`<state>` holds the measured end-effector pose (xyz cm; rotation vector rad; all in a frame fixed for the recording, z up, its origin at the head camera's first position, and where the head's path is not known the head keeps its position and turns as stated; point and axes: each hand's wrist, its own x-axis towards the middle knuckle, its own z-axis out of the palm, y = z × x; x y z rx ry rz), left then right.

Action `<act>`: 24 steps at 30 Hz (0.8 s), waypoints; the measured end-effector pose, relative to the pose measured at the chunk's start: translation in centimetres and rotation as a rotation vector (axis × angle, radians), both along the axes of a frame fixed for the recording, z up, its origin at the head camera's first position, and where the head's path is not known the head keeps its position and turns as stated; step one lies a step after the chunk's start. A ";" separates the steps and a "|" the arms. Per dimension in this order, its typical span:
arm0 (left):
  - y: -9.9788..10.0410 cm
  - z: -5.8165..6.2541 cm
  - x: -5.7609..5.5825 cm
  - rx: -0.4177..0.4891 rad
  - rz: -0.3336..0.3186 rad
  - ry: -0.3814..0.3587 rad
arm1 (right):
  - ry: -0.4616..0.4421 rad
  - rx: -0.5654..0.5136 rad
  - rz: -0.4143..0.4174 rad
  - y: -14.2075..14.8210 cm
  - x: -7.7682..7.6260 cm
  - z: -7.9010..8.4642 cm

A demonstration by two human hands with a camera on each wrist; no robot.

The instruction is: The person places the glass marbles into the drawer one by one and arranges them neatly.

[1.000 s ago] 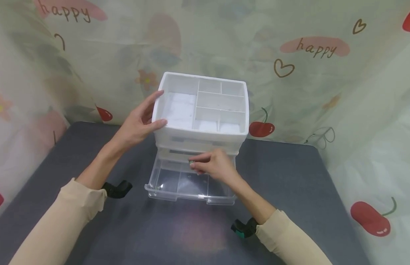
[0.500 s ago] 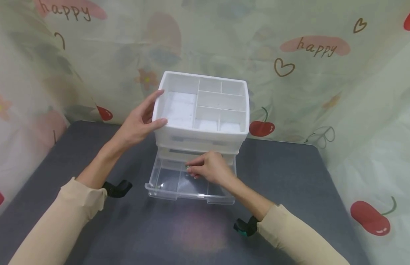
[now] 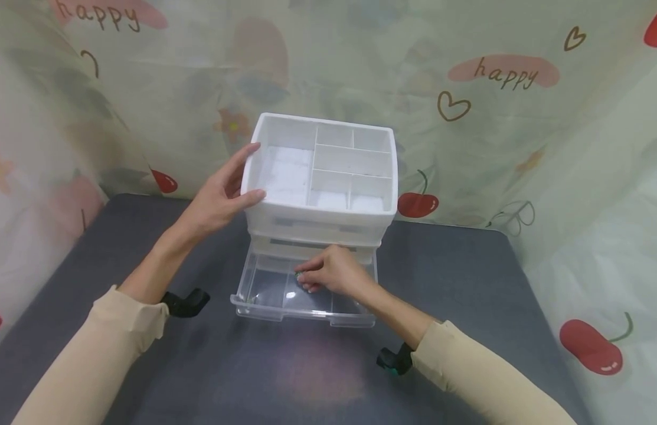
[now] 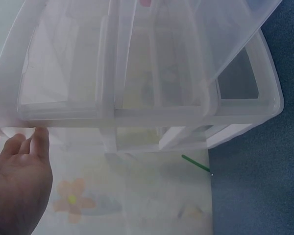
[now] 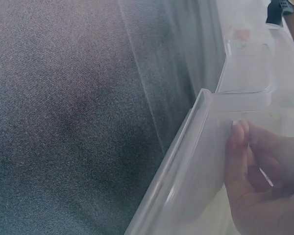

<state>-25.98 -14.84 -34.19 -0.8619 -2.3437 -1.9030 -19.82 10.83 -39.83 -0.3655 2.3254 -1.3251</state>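
Note:
A white desktop drawer organizer (image 3: 320,227) stands on the table, its top tray split into compartments. My left hand (image 3: 213,198) grips its left side, thumb over the front rim and fingers toward the back; in the left wrist view this hand (image 4: 19,178) lies against the cabinet wall. Below, a clear plastic drawer (image 3: 307,313) is pulled out, with thin dividers across it. Over the drawer's middle section, my right hand (image 3: 333,273) pinches a small greenish object (image 3: 298,275) between thumb and fingertips; its kind is too small to tell.
The dark grey table (image 3: 200,366) extends around the organizer. A printed curtain (image 3: 339,53) hangs close behind and on both sides. A black wrist camera (image 3: 187,303) sits under the left forearm, another black camera (image 3: 396,359) under the right.
My right hand has moved slightly left and down, deeper over the drawer, with the small greenish object still pinched. The left hand keeps its grip on the organizer.

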 end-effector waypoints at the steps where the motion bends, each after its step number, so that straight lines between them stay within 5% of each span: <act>1: 0.0 0.0 0.0 -0.001 0.000 0.001 | -0.011 -0.002 -0.001 0.0 0.0 0.0; 24: 0.0 0.0 0.0 0.032 -0.021 0.007 | -0.008 -0.004 0.001 0.1 -0.2 -0.2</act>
